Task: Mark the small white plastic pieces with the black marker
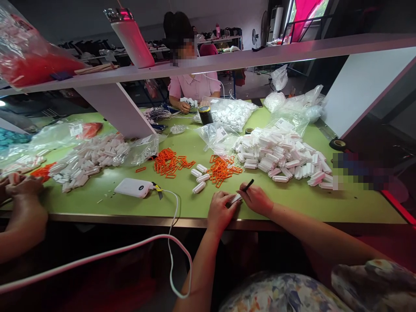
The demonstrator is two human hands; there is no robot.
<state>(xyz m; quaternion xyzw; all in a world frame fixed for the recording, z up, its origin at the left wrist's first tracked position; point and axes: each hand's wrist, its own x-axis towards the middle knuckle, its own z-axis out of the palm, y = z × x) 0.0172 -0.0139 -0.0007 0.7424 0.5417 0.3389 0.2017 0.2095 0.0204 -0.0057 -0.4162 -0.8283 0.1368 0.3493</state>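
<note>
Near the front edge of the table, my left hand [220, 210] is closed on a small white plastic housing [235, 199]. Just to its right, my right hand [257, 200] pinches a thin black pen-like tool [248, 185], whose upper end points up and away; the fingers hide its lower end, which is close to the housing. Beyond my hands lies a pile of orange rectangular frames [221, 170]. Several loose white housings [199, 187] rest left of it, and a large heap of white housings [279, 151] is at the right.
A white power bank [134, 187] with a cable sits to the left. Further back are orange frames [169, 162], another white heap [89, 158], plastic bags [232, 112] and a black can [205, 115]. A shelf [208, 69] crosses above. Co-workers' hands work at left and opposite.
</note>
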